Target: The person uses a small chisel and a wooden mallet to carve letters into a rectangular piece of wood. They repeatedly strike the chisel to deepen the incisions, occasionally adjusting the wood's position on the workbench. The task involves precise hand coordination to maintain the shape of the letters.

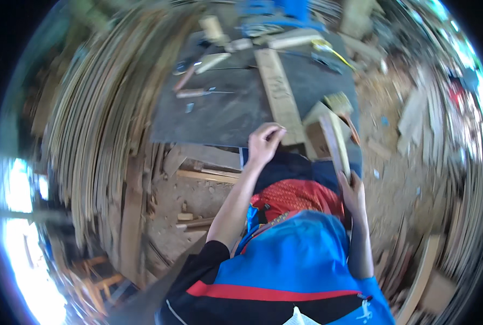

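My right hand (353,193) is closed around the lower end of a short wooden batten (336,143), which points up and away at the table's near right corner. My left hand (266,143) hovers over the table's near edge, thumb and fingers pinched together; anything between them is too small to make out. Close to its fingertips runs a long flat board (278,86) with dark marks, lying lengthwise on the dark tabletop (225,116). Partly behind the batten sits a wooden block (316,130), with a smaller pale block (338,103) beyond it.
A thin-bladed tool with a wooden handle (190,93) and wood offcuts (212,63) lie on the table's left half. A yellow-and-dark tool (328,49) is at the far right. Stacked wood strips (98,119) flank the left; something blue (279,11) stands beyond the table.
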The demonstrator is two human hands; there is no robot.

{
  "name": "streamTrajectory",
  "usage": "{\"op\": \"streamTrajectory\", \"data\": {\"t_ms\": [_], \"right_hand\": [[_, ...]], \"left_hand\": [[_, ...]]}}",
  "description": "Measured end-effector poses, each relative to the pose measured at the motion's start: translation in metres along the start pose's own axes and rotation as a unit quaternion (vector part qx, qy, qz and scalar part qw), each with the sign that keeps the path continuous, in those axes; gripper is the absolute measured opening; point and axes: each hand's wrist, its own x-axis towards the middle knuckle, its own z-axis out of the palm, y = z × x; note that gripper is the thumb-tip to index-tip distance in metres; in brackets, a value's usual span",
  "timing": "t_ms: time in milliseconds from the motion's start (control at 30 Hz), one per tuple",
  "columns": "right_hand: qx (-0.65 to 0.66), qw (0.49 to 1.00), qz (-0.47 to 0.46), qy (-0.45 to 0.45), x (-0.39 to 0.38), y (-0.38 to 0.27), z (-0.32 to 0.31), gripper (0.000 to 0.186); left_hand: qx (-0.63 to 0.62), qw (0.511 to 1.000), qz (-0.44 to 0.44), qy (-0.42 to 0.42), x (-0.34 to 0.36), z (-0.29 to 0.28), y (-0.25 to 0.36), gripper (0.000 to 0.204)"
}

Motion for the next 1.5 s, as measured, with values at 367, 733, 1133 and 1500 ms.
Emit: {"op": "streamTrajectory", "data": {"t_ms": [367, 733, 1133, 1500], "right_hand": [[-0.021, 1.0, -0.018, 0.014, -0.008, -0.019, -0.003, 0.049], [-0.043, 0.999, -0.027, 0.014, -0.008, -0.02, -0.002, 0.048], [-0.044, 0.999, -0.03, 0.013, -0.009, -0.023, -0.002, 0.047], [-0.161, 0.984, -0.072, 0.032, -0.016, -0.035, -0.002, 0.043]], "left_hand": [[-0.082, 0.986, -0.14, -0.044, 0.015, -0.003, -0.009, 0.017], [0.027, 0.995, -0.055, -0.08, 0.01, 0.004, -0.004, 0.017], [-0.002, 0.998, -0.016, -0.061, 0.01, 0.007, -0.02, 0.015], [0.027, 0.998, 0.02, -0.062, 0.008, 0.006, -0.007, 0.013]]}}
